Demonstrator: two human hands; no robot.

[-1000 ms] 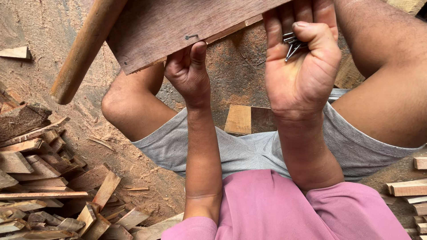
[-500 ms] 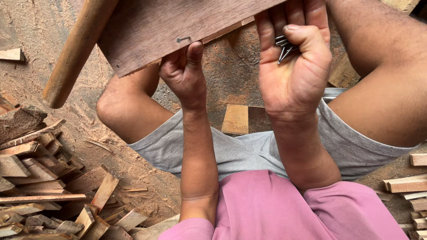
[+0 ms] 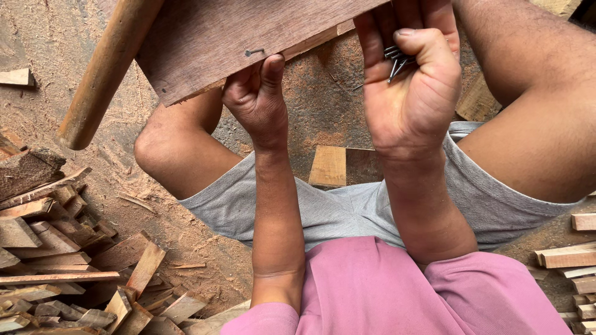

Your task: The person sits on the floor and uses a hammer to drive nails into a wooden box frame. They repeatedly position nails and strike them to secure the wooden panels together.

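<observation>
We find a brown wooden panel (image 3: pixel 248 37) held tilted across the top of the view, its lower edge running from lower left up to the right and passing out of frame at the top. A round wooden leg (image 3: pixel 105 74) stands along its left side, slanting down to a blunt end above the sawdust floor (image 3: pixel 56 37). A single nail (image 3: pixel 253 52) lies on the panel face just inside the lower edge, right above the left thumb.

The left hand (image 3: pixel 257 99) grips that lower edge, thumb pressed onto the face and fingers curled beneath it; the forearm rises straight up from the pink shirt (image 3: pixel 385 291). The right hand (image 3: pixel 413 87) is closed into a loose fist around a bunch of nails (image 3: pixel 397 59), their tips showing between thumb and fingers, and its fingertips reach the panel edge further right.

Open room is narrow. Both bare knees flank the hands, and the grey shorts (image 3: pixel 323 211) lie below them. Between the thighs we note a short wooden block (image 3: pixel 329 166) on the floor. A heap of wood offcuts (image 3: pixel 56 260) crowds the lower left, well apart from the hands; a smaller stack of offcuts (image 3: pixel 571 260) sits at the right edge.
</observation>
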